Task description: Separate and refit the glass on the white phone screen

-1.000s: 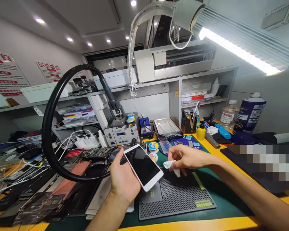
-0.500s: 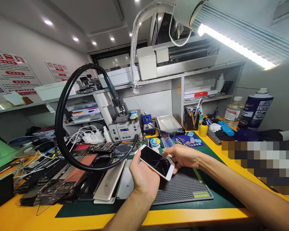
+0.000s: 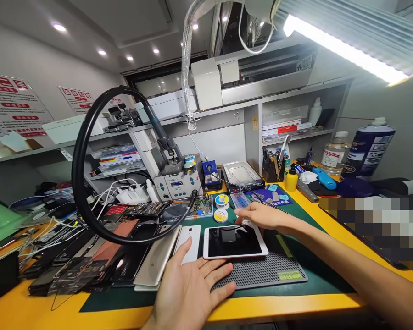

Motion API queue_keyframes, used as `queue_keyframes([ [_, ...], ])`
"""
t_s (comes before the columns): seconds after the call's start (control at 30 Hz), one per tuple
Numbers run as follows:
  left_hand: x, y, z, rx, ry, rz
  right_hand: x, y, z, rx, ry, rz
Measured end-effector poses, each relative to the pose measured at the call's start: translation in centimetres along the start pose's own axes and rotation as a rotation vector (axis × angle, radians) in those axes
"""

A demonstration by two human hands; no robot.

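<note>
A white phone [image 3: 236,241] with a dark screen is face up over the grey honeycomb mat [image 3: 258,271]. My left hand [image 3: 192,284] is open, palm up, its fingers spread just in front of the phone's near edge; whether a fingertip touches it I cannot tell. My right hand [image 3: 265,215] is beyond the phone's far right edge, fingers curled together. Something small and whitish shows at those fingers, too hidden to name. Left of the phone lie a white phone back [image 3: 190,238] and a gold phone [image 3: 156,261].
A thick black hose [image 3: 76,169] loops over the stacked phones from the rework station [image 3: 179,185]. Solder spools [image 3: 221,215] and a parts tray [image 3: 206,208] lie behind the phone. A yellow bottle [image 3: 291,179] and spray can [image 3: 368,151] stand right. A lamp [image 3: 347,48] hangs above.
The phone has left my left palm and is now lower, over the mat. My left hand has drawn back toward me and spread its fingers. My right hand has shifted slightly right.
</note>
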State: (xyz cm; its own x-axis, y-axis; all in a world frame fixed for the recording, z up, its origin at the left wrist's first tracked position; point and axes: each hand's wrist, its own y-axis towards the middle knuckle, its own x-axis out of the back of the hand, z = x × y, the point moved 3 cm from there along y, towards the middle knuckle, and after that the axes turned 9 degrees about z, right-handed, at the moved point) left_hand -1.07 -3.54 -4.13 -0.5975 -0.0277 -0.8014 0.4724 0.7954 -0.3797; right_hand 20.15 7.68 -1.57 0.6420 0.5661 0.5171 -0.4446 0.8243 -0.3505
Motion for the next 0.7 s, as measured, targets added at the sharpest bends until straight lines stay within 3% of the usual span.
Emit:
queue_keyframes([
  [0.2, 0.5, -0.5, 0.9, 0.069, -0.209, -0.013, -0.4, 0.2, 0.0, 0.064, -0.162, -0.022],
  [0.47, 0.7, -1.1, 1.1, 0.101, -0.291, -0.075, -0.8, 0.3, -0.5, 0.129, -0.251, -0.076],
  [0.53, 0.9, -1.1, 1.3, 0.106, -0.276, -0.017, -0.9, 0.3, -0.4, 0.138, -0.273, -0.087],
  [0.6, 1.1, -1.0, 1.7, 0.111, -0.185, 0.116, -0.9, 0.2, -0.2, 0.141, -0.298, -0.089],
  [0.7, 1.9, -1.1, 2.2, 0.042, 0.154, 0.258, -0.9, -0.3, 0.0, 0.147, -0.327, -0.063],
])
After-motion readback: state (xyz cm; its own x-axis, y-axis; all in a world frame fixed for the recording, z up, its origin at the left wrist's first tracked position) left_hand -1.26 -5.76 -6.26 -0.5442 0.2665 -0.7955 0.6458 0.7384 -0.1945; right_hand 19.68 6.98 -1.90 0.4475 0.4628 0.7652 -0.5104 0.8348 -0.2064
